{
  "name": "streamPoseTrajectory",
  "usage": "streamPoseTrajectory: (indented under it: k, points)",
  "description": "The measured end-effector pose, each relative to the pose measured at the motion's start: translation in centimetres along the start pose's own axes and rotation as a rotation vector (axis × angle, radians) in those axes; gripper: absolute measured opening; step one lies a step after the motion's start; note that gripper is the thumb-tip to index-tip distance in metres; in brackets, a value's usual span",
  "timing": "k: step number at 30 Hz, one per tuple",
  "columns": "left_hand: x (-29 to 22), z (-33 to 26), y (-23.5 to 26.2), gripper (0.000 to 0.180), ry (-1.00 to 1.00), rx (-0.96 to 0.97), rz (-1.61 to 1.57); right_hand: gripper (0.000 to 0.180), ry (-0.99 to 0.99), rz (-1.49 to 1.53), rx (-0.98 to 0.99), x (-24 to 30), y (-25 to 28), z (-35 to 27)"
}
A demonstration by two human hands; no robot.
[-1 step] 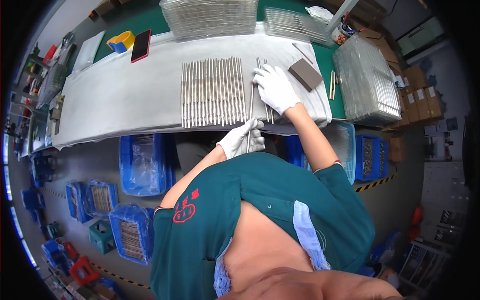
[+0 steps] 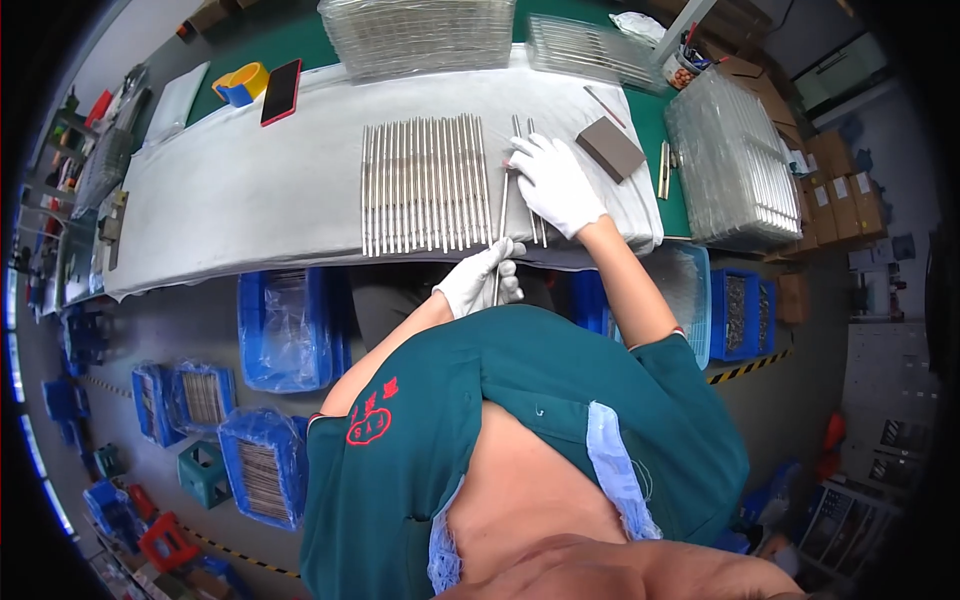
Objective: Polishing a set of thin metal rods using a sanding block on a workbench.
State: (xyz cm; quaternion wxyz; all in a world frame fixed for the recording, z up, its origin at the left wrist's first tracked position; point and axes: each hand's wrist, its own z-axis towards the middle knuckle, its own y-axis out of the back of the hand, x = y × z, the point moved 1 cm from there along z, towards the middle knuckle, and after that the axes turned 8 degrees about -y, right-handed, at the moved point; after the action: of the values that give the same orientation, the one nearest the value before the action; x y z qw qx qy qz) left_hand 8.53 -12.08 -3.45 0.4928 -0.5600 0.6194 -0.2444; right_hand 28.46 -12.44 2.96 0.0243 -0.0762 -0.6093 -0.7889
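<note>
Gloved hands, one metal rod held at both ends over a grey-covered worktop.

Left hand, near edge, fingers pinched on the near end of the single rod; right hand steadies its far end, fingers curled onto it, keeping it level. Sorted row of rods lies parallel just left; grey block right; stacked clear trays far right.

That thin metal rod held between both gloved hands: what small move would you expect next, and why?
Probably sliding the rod left to join the row of rods. The left hand pinches its near end, the right hand rests on its far end, and it lies just right of the row on the grey cloth, parallel to it.
</note>
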Motion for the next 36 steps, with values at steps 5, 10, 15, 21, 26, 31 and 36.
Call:
streamPoseTrajectory:
  k: [5, 10, 15, 21, 26, 31, 36]
  points:
    - [-0.1, -0.8, -0.6, 0.036, -0.023, -0.041, 0.091, 0.058, -0.298, 0.048, -0.26, -6.3, 3.9, -3.8]
    - [0.1, -0.7, -0.3, 0.03, -0.009, -0.053, 0.079, 0.083, -0.58, -0.297, -0.054, -11.2, 3.7, -5.3]
    - [0.0, -0.6, 0.5, 0.025, -0.008, -0.065, 0.071, 0.076, -0.617, -0.107, 0.006, -11.5, 4.5, -4.6]
    - [0.0, -1.1, 0.3, 0.037, 0.005, -0.11, 0.045, 0.07, -0.038, 0.102, 0.18, -9.3, 8.0, -3.8]
    - [0.2, -0.6, 1.9, 0.038, -0.007, 0.053, 0.003, 0.073, -0.278, 0.011, 0.097, -6.0, 5.1, -3.6]
    - [0.2, -0.7, 1.3, 0.037, -0.019, -0.011, 0.062, 0.08, -0.356, -0.214, 0.106, -4.7, 4.4, -4.6]
    - [0.1, -0.3, 1.2, 0.031, 0.043, -0.064, 0.117, 0.099, -0.549, -0.179, 0.22, -6.8, 3.9, -6.3]
